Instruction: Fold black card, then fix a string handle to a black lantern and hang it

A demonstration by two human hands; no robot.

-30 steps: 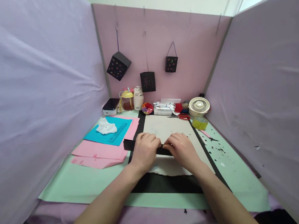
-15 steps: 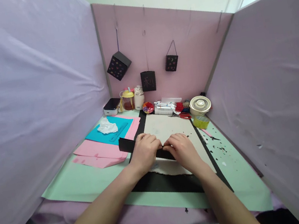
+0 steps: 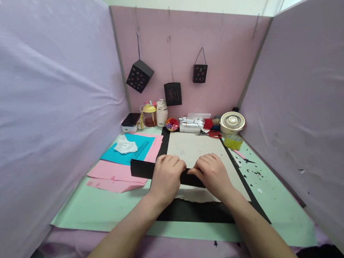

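A long folded strip of black paper (image 3: pixel 191 179) is held between my two hands above the table. My left hand (image 3: pixel 167 178) grips it near its middle, and its left end sticks out past the knuckles over pink paper. My right hand (image 3: pixel 212 172) pinches the strip farther right, thumb toward the left hand. The fingertips behind the strip are partly hidden. Below lies a cream board (image 3: pixel 191 144) with a torn front edge, on a larger black sheet (image 3: pixel 194 213).
Pink sheets (image 3: pixel 113 174) and a blue sheet (image 3: pixel 110 156) with a crumpled white tissue (image 3: pixel 125 145) lie left. Red-handled scissors (image 3: pixel 214 134), a tape roll (image 3: pixel 233 141), a pink-handled cutter (image 3: pixel 238 154) and black scraps are at right. Black paper lanterns (image 3: pixel 173 94) hang behind.
The black strip has slid a little to the left, with more of it showing past my left hand. My hands are slightly farther apart. The view has shifted slightly.
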